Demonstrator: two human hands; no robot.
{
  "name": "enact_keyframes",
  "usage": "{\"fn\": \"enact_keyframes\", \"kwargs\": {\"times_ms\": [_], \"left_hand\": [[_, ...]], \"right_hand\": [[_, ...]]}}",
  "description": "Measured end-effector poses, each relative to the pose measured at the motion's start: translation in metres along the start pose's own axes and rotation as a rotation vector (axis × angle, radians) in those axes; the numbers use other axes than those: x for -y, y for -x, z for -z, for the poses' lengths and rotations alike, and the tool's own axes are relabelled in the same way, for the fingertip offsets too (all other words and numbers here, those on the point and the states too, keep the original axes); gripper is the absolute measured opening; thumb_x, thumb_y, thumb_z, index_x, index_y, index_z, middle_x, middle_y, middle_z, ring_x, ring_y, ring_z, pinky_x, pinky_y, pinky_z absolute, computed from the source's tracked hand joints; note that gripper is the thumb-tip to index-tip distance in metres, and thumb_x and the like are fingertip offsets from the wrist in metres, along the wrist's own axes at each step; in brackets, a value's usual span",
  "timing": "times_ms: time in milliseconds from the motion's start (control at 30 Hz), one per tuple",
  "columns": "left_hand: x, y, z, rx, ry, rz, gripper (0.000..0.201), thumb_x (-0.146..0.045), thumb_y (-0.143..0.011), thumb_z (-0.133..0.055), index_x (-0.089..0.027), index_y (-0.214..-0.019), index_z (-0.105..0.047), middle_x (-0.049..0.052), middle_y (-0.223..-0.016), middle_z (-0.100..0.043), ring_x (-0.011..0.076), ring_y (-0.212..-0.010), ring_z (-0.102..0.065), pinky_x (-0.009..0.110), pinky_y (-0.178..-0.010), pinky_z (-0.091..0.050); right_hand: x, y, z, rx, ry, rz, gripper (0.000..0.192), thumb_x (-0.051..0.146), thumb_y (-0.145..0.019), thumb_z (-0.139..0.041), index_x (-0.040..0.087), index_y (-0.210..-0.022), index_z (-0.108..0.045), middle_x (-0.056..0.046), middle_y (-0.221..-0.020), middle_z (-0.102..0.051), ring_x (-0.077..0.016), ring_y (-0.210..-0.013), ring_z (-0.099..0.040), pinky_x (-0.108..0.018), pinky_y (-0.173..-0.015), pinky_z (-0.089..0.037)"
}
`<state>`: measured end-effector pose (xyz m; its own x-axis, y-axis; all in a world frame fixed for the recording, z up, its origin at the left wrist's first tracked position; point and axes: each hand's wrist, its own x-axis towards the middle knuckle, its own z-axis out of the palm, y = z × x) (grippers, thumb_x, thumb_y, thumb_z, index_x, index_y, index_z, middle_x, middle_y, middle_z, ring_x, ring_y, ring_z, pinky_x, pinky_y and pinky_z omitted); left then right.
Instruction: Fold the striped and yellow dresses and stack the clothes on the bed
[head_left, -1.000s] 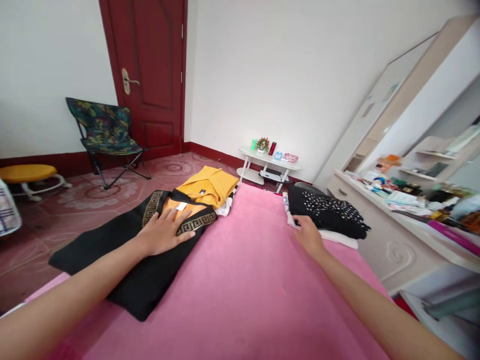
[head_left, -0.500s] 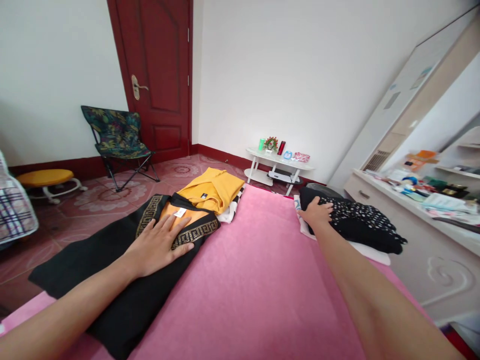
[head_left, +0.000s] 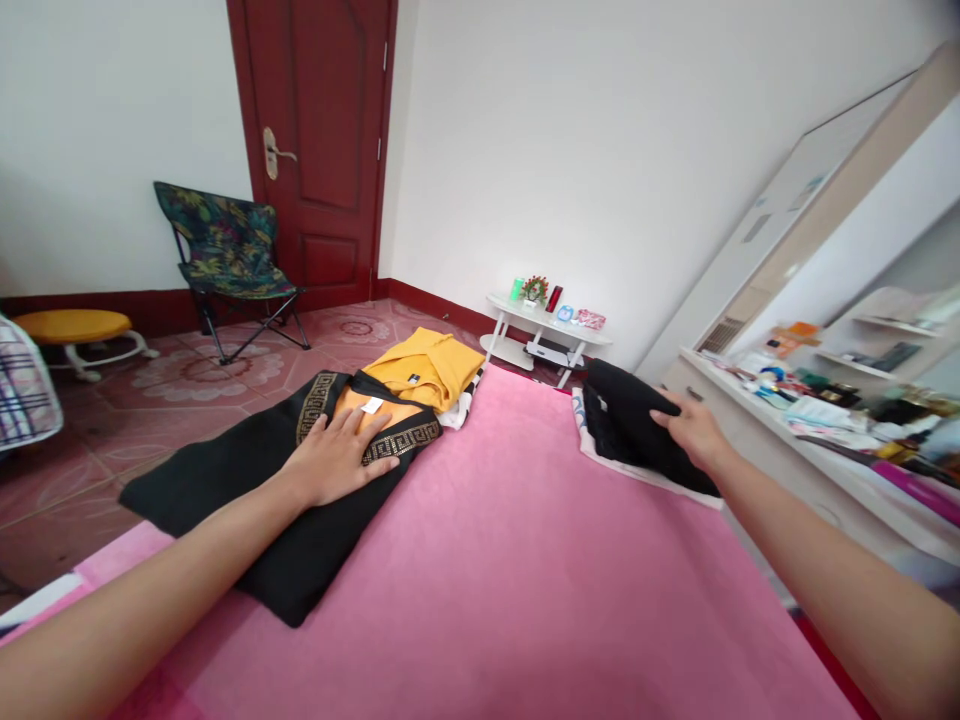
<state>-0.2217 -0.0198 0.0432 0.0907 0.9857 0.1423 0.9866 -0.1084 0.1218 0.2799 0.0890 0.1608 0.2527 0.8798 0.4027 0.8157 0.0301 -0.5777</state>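
Pinning the gold-trimmed black garment (head_left: 300, 480) flat with our open left hand (head_left: 337, 462), our right hand (head_left: 694, 430) clenches the folded black top (head_left: 626, 425); next, lifting it clear.

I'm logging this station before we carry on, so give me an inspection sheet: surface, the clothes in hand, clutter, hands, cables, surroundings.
Surface: pink plush bed cover, bare across the middle.
Job's things: black garment with gold key-pattern trim lying flat at the left edge; folded black garment on a white folded cloth at the right.
Clutter: folded yellow top beyond the trimmed garment.
Hands: left hand flat, palm down, on the trimmed garment's collar; right hand gripping the folded black garment.
Cables: nothing seen.
Surroundings: dark red wooden door, folding camp chair, small white side table, cluttered white dresser.
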Motion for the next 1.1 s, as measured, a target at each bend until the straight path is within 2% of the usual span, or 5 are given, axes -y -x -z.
{"fn": "enact_keyframes", "kwargs": {"times_ms": [333,533,700,933,1100], "left_hand": [[-0.035,0.05,0.023,-0.069,0.314,-0.179,0.062,-0.054,-0.087,-0.038,-0.017,-0.136,-0.044,0.009,-0.151,-0.023,0.0276,-0.135,-0.028,0.039,-0.113,-0.02],[-0.087,0.123,0.013,0.182,0.85,-0.044,0.074,-0.057,-0.078,-0.054,-0.02,-0.14,-0.037,0.011,-0.14,-0.043,0.0283,-0.128,-0.041,0.04,-0.109,-0.03],[-0.116,0.121,0.01,0.282,1.114,0.034,0.082,-0.049,-0.074,-0.062,-0.015,-0.142,-0.031,0.015,-0.132,-0.052,0.0283,-0.12,-0.049,0.038,-0.102,-0.037],[-0.148,0.125,0.009,0.254,1.396,0.003,0.063,-0.017,-0.062,-0.067,-0.02,-0.122,-0.048,0.002,-0.092,-0.063,0.0151,-0.075,-0.059,0.024,-0.065,-0.047],[-0.119,0.139,0.068,0.143,1.359,-0.083,0.048,-0.009,-0.06,-0.064,-0.019,-0.107,-0.058,-0.005,-0.071,-0.054,0.0062,-0.055,-0.046,0.016,-0.049,-0.035]], "right_hand": [[0.087,0.298,0.03,0.746,-0.451,0.012,0.043,0.03,-0.06,-0.072,0.03,-0.103,-0.07,-0.002,-0.131,-0.054,-0.0305,-0.126,-0.044,-0.046,-0.109,-0.025],[0.033,0.228,0.02,0.309,-0.193,0.086,0.063,0.046,-0.065,-0.07,0.022,-0.121,-0.057,-0.008,-0.135,-0.049,-0.0288,-0.129,-0.038,-0.045,-0.111,-0.022],[-0.003,0.182,-0.032,0.271,-0.198,-0.292,0.092,0.053,-0.051,-0.075,0.009,-0.126,-0.047,-0.019,-0.131,-0.051,-0.0327,-0.119,-0.049,-0.047,-0.103,-0.035],[0.04,0.218,-0.035,0.37,-0.44,-0.249,0.061,0.04,-0.06,-0.072,0.014,-0.114,-0.057,-0.01,-0.109,-0.067,-0.0264,-0.101,-0.062,-0.038,-0.096,-0.045],[0.112,0.212,-0.006,0.311,-0.598,-0.213,0.069,0.038,-0.056,-0.079,0.022,-0.12,-0.056,-0.004,-0.104,-0.069,-0.0255,-0.094,-0.065,-0.035,-0.083,-0.052]]}}
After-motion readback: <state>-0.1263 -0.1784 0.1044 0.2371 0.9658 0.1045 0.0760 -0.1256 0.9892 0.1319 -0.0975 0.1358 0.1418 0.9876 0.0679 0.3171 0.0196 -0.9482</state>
